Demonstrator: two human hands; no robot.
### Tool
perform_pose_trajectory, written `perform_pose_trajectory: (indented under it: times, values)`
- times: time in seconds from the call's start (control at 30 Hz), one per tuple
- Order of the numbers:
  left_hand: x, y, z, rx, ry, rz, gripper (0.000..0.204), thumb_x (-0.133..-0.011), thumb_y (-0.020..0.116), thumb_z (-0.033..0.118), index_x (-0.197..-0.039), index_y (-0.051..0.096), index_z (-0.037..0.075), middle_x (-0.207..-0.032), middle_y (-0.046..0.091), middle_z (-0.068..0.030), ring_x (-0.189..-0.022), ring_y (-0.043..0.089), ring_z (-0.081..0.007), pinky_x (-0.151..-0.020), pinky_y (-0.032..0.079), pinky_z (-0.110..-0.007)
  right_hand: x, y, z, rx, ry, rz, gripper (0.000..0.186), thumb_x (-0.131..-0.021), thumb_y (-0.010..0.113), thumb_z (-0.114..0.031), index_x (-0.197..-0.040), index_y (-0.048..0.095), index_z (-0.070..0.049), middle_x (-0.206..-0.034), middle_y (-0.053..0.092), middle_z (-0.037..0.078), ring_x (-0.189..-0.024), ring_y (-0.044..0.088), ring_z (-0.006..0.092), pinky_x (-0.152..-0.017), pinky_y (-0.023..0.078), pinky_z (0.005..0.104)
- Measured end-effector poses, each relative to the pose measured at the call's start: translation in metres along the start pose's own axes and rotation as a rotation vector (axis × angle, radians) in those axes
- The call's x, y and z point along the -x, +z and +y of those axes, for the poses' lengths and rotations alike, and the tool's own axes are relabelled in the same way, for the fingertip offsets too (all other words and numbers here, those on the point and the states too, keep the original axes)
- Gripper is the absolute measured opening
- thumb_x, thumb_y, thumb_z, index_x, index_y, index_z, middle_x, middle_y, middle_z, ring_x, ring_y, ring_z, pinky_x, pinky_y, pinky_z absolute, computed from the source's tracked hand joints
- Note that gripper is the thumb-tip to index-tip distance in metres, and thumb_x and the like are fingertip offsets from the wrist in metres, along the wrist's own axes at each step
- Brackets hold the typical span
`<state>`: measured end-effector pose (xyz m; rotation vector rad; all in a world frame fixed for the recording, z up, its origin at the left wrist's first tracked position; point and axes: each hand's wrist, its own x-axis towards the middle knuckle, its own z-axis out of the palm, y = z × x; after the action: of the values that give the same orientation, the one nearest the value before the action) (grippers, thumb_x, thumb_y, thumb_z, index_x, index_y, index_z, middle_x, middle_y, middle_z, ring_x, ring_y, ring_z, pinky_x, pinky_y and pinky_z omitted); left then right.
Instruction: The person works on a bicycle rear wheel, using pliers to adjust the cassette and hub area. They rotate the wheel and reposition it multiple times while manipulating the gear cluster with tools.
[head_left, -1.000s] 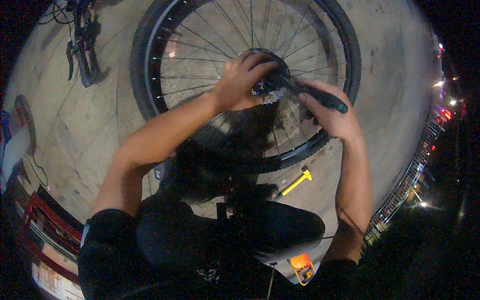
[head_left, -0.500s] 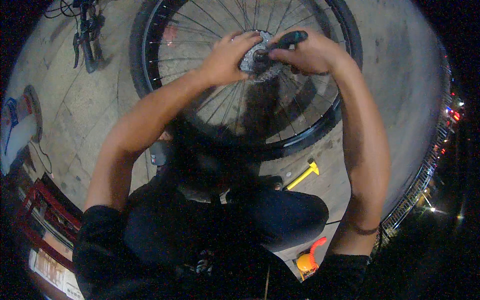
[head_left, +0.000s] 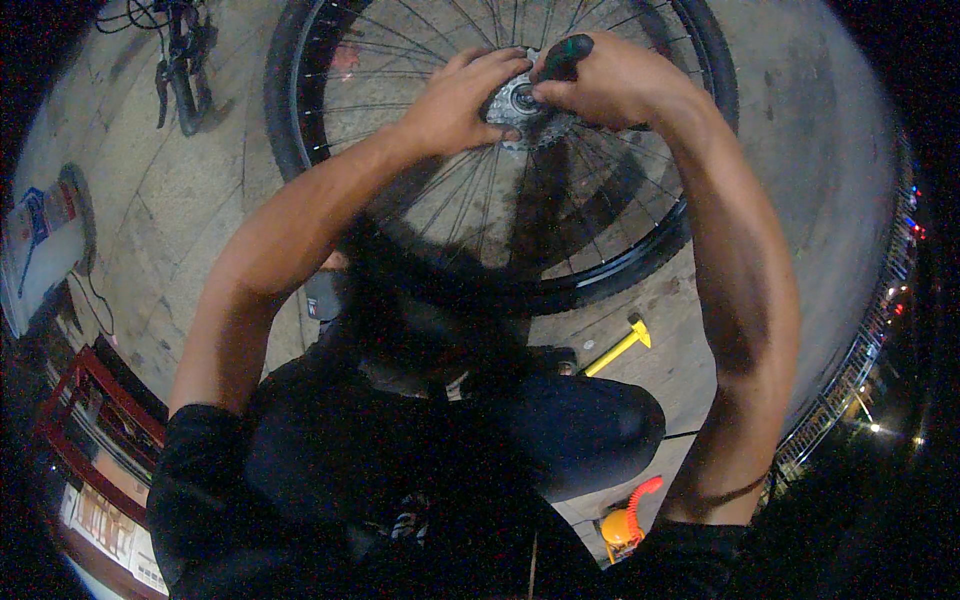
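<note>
A bicycle wheel with a black tyre (head_left: 285,115) lies on its side on the floor in front of me. At its hub sits a silver cassette (head_left: 508,108) of toothed sprockets. My left hand (head_left: 452,108) grips the cassette's left side, fingers over the upper edge and thumb at the lower edge. In my right hand (head_left: 628,88) is a tool with a black and green handle (head_left: 568,57), held just right of the hub centre. The tool's working end is hidden by my hand, so its kind does not show. The round hub opening is visible.
A yellow-handled hammer (head_left: 618,348) lies by my knee. Nearer me stands an orange object with a red coiled hose (head_left: 622,528). At far left are a bicycle handlebar (head_left: 178,85), a white and blue bag (head_left: 45,245) and a dark red frame (head_left: 100,385). A railing (head_left: 840,400) runs along the right.
My right hand and the tool have shifted away from the hub centre, uncovering it. The left hand stays on the cassette, its thumb now on the lower sprockets. The whole view has shifted slightly.
</note>
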<state>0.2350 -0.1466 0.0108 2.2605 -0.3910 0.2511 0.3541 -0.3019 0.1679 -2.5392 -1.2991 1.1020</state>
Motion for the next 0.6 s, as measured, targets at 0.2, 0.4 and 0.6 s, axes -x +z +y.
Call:
perform_pose_trajectory:
  times: [0.2, 0.4, 0.6]
  values:
    - [0.001, 0.002, -0.003, -0.051, -0.007, 0.014, 0.088, -0.062, 0.086, 0.032, -0.138, 0.046, 0.014, -0.144, 0.046, -0.0108, -0.128, 0.044, -0.0399, -0.107, 0.038, -0.048, 0.012, -0.019, -0.019, 0.166, -0.221, 0.037, 0.029, -0.085, 0.068, -0.029, -0.107, 0.069, -0.010, -0.096, 0.070, 0.015, -0.091, 0.067, 0.0341, -0.080, 0.052, 0.0444]
    - [-0.005, -0.001, 0.000, -0.010, 0.027, -0.019, 0.089, -0.062, 0.088, 0.039, -0.133, 0.048, 0.005, -0.139, 0.049, -0.0172, -0.132, 0.041, -0.0398, -0.112, 0.030, -0.052, 0.004, -0.010, -0.007, 0.060, -0.046, -0.006, 0.029, -0.083, 0.068, -0.023, -0.109, 0.068, -0.010, -0.095, 0.069, 0.017, -0.091, 0.066, 0.0359, -0.079, 0.052, 0.0465]
    - [-0.003, 0.001, -0.008, -0.069, 0.059, -0.006, 0.089, -0.062, 0.086, 0.034, -0.138, 0.046, 0.011, -0.142, 0.047, -0.0132, -0.125, 0.046, -0.0395, -0.106, 0.039, -0.046, 0.010, -0.035, -0.052, 0.180, 0.288, -0.187, 0.033, -0.087, 0.062, -0.034, -0.100, 0.071, -0.005, -0.102, 0.070, 0.017, -0.094, 0.066, 0.0345, -0.080, 0.050, 0.0440]
